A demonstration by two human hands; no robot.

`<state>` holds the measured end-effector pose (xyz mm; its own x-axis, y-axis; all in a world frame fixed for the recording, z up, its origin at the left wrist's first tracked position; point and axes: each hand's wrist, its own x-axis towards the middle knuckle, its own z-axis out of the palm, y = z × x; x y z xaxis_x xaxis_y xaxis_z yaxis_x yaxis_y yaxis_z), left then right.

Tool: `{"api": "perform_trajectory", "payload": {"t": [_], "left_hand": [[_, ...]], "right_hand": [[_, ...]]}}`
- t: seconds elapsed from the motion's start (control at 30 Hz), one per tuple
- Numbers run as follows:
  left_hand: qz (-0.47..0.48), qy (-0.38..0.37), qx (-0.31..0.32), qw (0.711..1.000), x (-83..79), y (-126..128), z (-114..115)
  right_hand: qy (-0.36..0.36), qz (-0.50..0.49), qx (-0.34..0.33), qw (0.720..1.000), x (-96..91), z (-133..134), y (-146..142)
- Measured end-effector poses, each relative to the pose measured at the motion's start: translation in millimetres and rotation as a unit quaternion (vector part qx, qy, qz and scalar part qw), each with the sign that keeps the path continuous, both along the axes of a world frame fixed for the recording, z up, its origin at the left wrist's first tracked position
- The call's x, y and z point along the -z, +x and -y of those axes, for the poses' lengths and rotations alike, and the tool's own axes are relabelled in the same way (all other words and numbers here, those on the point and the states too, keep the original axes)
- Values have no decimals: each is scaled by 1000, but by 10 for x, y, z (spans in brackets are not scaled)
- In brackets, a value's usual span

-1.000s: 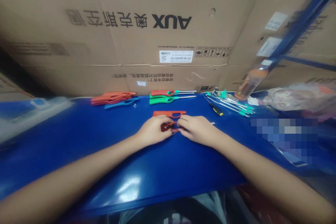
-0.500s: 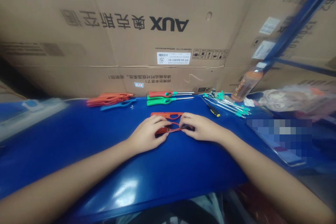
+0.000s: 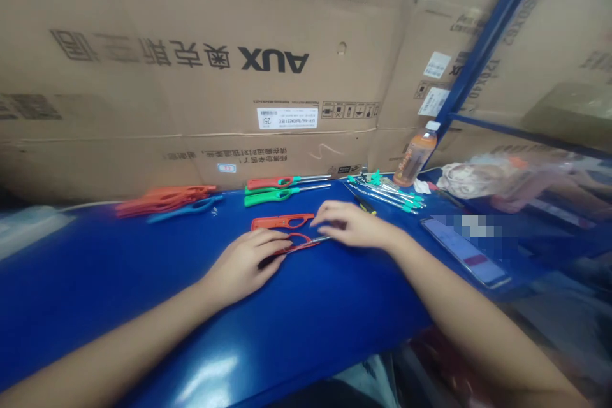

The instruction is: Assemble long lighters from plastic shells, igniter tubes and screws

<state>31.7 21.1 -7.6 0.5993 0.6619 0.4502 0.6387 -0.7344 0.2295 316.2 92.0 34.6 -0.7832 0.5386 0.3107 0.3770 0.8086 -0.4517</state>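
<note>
My left hand (image 3: pixel 246 266) lies over the handle end of a red plastic utility lighter (image 3: pixel 300 243) and grips it, with the metal nozzle tube pointing right. My right hand (image 3: pixel 351 224) is off the lighter, with its fingertips just above the nozzle and its fingers apart. Just beyond both hands, an orange-red lighter shell (image 3: pixel 282 222) lies flat on the blue table (image 3: pixel 306 306). Part of the held lighter is hidden under my left hand.
Farther back lie stacked orange-red shells (image 3: pixel 162 201), a blue lighter (image 3: pixel 184 209), and red (image 3: pixel 272 182) and green lighters (image 3: pixel 270 196). To the right are green-tipped metal rods (image 3: pixel 387 194), a screwdriver (image 3: pixel 364 205), a bottle (image 3: pixel 414 156) and a phone (image 3: pixel 461 248). Cardboard cartons (image 3: pixel 191 102) form the back.
My right hand has let go of the red lighter and moved up and to the right. My left hand remains on it. The whole view has swung, shifting the table contents left.
</note>
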Motion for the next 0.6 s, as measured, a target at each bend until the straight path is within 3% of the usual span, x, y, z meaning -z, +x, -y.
{"api": "perform_trajectory", "payload": {"t": [0.07,0.13,0.2,0.3,0.4,0.6], "left_hand": [[-11,9,-1,1000,-7,-3,14],[-21,14,-1,1000,-14,-9,29],[-25,14,1,1000,-19,-15,37],[-24,14,-3,1000,-22,-17,35],[-25,11,-11,1000,-22,-15,31],[1,-1,2,1000,-2,-4,29]], "right_hand": [[77,-9,139,987,-32,-201,259],[111,38,352,929,-31,-415,566],[109,49,439,890,10,-592,844],[103,66,508,853,125,-745,1081],[94,85,540,832,262,-807,1100],[63,114,520,844,446,-890,1009]]}}
